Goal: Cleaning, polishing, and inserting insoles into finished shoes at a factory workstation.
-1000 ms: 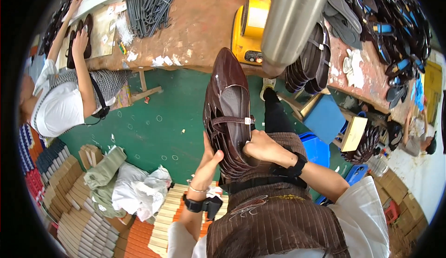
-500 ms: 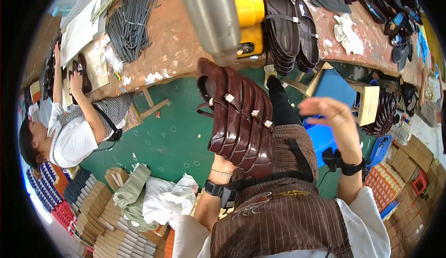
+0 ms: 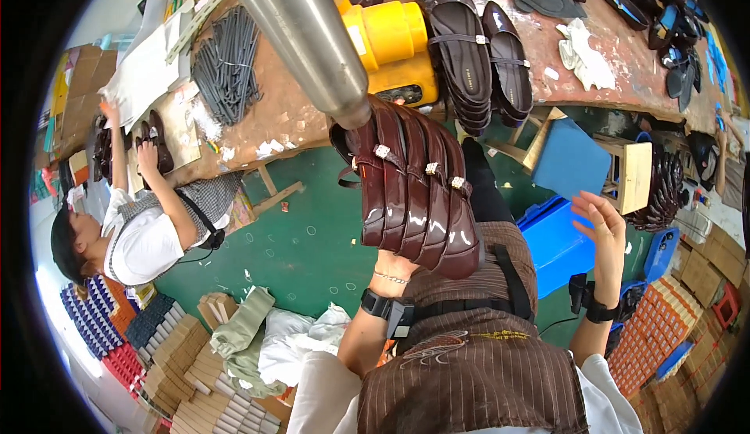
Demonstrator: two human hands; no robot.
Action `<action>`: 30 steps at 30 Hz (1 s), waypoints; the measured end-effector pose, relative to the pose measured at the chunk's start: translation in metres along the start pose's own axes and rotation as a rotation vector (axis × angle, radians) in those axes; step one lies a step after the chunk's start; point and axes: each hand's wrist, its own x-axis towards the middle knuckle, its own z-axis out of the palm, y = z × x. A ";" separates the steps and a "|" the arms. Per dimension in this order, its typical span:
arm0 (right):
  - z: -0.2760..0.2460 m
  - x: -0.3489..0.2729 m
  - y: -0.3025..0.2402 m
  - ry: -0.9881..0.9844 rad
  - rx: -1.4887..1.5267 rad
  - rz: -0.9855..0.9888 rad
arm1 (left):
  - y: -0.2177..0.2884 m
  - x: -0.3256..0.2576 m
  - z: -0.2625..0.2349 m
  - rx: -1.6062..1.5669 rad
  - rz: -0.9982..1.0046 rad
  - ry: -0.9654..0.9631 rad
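Having let go, our right hand (image 3: 607,235) is hovering empty; our left hand (image 3: 394,267) alone is clasping glossy burgundy strapped shoes (image 3: 414,200) above it.

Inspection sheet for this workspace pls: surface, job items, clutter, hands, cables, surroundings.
Surface: brown bench, marked and stained.
Job items: nested stack of glossy dark-brown strapped shoes, held off the bench; end of metal tube overlaps its upper end in view, contact unclear. Yellow machine alongside.
Clutter: white scraps, bundle of grey strips, white cloth, more shoes.
Hands: left hand holds the stack near its lower end, fingers mostly hidden; right hand raised, empty, fingers spread.
Cables: thin dark cord near right wrist.
Surroundings: green floor, blue bin, stacked boxes, co-worker at left.
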 end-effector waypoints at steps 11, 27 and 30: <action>0.008 0.013 -0.007 -0.087 -0.131 -0.094 | 0.000 0.030 0.004 0.389 0.216 -0.185; 0.011 0.019 -0.009 -0.142 -0.369 -0.130 | -0.002 0.047 0.024 0.329 0.390 -0.250; 0.013 0.019 -0.011 -0.141 -0.401 -0.121 | 0.000 0.044 0.024 0.328 0.392 -0.287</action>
